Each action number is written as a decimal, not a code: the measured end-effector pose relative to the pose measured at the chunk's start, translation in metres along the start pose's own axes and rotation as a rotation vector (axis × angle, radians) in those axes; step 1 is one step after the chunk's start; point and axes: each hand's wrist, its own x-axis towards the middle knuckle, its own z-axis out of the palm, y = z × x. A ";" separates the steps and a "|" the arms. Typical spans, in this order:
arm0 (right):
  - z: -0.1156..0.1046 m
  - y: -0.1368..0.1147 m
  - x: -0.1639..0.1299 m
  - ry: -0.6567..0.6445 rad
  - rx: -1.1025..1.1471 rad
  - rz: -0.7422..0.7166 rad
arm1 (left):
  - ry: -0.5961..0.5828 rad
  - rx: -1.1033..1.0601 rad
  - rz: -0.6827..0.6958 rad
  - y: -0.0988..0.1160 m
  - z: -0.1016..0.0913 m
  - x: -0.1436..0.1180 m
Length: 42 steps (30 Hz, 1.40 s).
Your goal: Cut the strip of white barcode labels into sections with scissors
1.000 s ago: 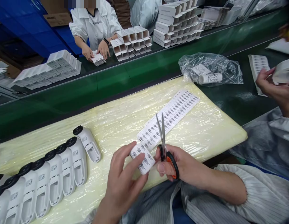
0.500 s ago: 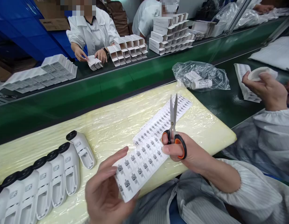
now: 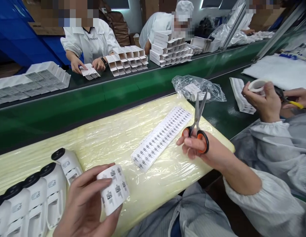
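My left hand [image 3: 87, 204] pinches a curled label sheet [image 3: 115, 189], white with small dark printed codes, near the bottom of the view. Through the handles of a pair of scissors [image 3: 196, 123] go the fingers of my right hand [image 3: 201, 148]; the black and orange grips sit around them and the slightly parted blades point up. Between the two hands, a longer label strip [image 3: 161, 138] lies flat on the yellowish wrapped pad [image 3: 93, 140]. The far end of the sheet in my left hand bends out of sight.
White device housings [image 3: 54, 187] with black round tops stand in a row at left. A clear plastic bag [image 3: 199, 89] lies beyond the pad. Across the green conveyor edge [image 3: 105, 95], co-workers handle white boxes [image 3: 128, 59]. At right, another person's hand [image 3: 266, 102] holds a tape roll [image 3: 258, 86].
My hands have moved apart: the right one with the scissors went right, the left one down and left. The label sheet left my right fingers and now curls in my left hand.
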 end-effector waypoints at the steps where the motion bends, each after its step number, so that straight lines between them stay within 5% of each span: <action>1: 0.009 0.006 -0.006 -0.066 0.024 0.028 | -0.014 0.014 0.018 0.008 0.001 0.005; 7: 0.071 0.057 -0.020 -0.218 0.390 0.199 | 0.088 -0.103 0.166 0.049 0.003 0.042; 12: 0.108 0.075 -0.012 -0.574 0.758 0.399 | 0.048 -0.111 0.209 0.063 -0.001 0.049; 22: 0.068 0.049 -0.010 -0.346 0.876 0.223 | -0.016 -0.085 0.233 0.030 0.005 0.045; 30: 0.058 0.051 -0.009 -0.431 0.858 0.158 | -0.145 -0.050 0.233 0.005 -0.010 0.037; 35: 0.071 0.051 -0.014 -0.525 0.927 0.163 | -0.345 0.104 0.362 0.006 -0.016 0.042; 42: 0.076 0.045 -0.019 -0.421 0.917 0.185 | -0.188 0.337 0.442 0.028 -0.012 0.037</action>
